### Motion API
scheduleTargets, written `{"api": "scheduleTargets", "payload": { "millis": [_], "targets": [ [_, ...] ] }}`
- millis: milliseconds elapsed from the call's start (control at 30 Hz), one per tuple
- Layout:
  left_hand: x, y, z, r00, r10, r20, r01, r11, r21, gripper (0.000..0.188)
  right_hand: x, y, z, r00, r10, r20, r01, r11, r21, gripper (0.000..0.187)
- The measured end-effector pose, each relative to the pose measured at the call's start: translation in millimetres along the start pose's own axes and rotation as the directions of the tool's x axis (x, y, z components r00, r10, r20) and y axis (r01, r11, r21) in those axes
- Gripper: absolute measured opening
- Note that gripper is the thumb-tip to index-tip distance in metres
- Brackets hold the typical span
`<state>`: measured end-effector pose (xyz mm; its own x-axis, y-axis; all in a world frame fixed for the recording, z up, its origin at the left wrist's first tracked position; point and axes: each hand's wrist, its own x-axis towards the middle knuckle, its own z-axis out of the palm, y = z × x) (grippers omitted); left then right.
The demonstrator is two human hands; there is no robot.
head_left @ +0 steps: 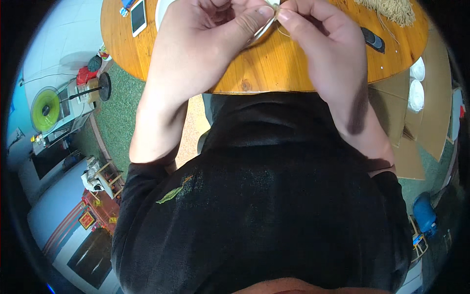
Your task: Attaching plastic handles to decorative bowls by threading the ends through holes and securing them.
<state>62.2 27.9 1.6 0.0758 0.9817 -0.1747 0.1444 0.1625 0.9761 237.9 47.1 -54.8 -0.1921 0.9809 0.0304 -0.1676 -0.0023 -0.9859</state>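
Note:
Both my hands meet above the wooden table [264, 73], near the top edge of the view. My left hand [200, 46] is closed, its thumb and fingers pinching a pale, thin cord [265, 29]. From the other side my right hand [335, 49] pinches the same cord between thumb and forefinger, their tips almost touching my left thumb. A fine beige strand loops down just below the right fingertips. The cord's upper part is cut off by the frame and partly hidden behind my fingers.
On the table lie a bundle of beige string [394, 10], a small black and grey object [373, 40] and a white phone [139, 18]. A white rim [160, 12] shows behind my left hand. Flattened cardboard [409, 159] is at right; a green-bladed fan [46, 110] stands left.

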Motion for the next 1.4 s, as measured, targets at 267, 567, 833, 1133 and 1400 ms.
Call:
{"api": "scheduleTargets", "payload": {
  "millis": [267,567,833,1133,1400],
  "targets": [
    [-9,7,-3,0.911,0.408,0.059,-0.367,0.737,0.568,0.018,7,13,-12,0.897,0.338,0.283,-0.441,0.698,0.564,0.017],
    [60,-60,13,0.233,0.964,-0.130,-0.946,0.194,-0.258,0.014,7,40,-16,0.912,0.109,0.395,-0.325,0.778,0.538,0.023],
    [62,-69,11,0.248,0.959,-0.138,-0.944,0.207,-0.258,0.016,3,37,-16,0.953,0.075,0.293,-0.206,0.870,0.448,0.025],
    [62,-68,11,0.194,0.973,-0.128,-0.973,0.174,-0.154,0.018,3,33,-16,0.979,-0.004,0.203,-0.059,0.951,0.304,0.026],
    [63,-70,9,0.207,0.973,-0.098,-0.956,0.180,-0.231,0.015,5,39,-21,0.960,0.048,0.277,-0.162,0.900,0.405,0.024]
  ]
}}
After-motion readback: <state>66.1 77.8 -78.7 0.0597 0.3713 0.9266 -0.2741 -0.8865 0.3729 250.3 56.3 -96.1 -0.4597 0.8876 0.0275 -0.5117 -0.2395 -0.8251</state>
